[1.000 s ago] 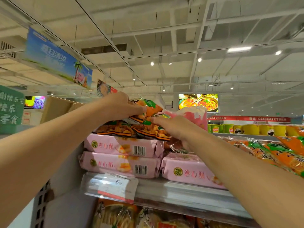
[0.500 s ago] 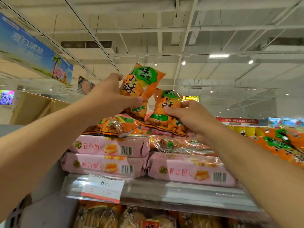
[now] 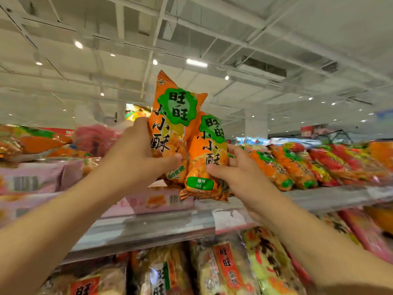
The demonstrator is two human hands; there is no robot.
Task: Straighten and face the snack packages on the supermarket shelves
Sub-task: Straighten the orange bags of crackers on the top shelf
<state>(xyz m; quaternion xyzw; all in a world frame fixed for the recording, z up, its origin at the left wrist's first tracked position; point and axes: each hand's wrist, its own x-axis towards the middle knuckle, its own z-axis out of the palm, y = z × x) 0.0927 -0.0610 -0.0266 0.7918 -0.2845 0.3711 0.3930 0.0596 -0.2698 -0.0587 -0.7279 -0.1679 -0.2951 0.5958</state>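
Two orange snack bags with green labels stand upright and face me at the top shelf. My left hand (image 3: 136, 158) grips the taller left bag (image 3: 170, 124), thumb across its front. My right hand (image 3: 240, 177) holds the shorter right bag (image 3: 206, 158) from its right side, thumb on the front, fingers behind. The right bag's bottom rests near the shelf's front edge (image 3: 161, 228). More orange and red bags (image 3: 297, 165) of the same kind lie flat in a row to the right.
Pink boxed packages (image 3: 36, 179) are stacked on the top shelf at left, with orange bags (image 3: 32, 141) lying on top. A price tag (image 3: 229, 218) hangs on the shelf rail. The lower shelf holds rows of rice cracker bags (image 3: 229, 269).
Both hands have carried the two orange bags to the right, off the pink stack, and stood them upright. The view has swung right along the shelf.
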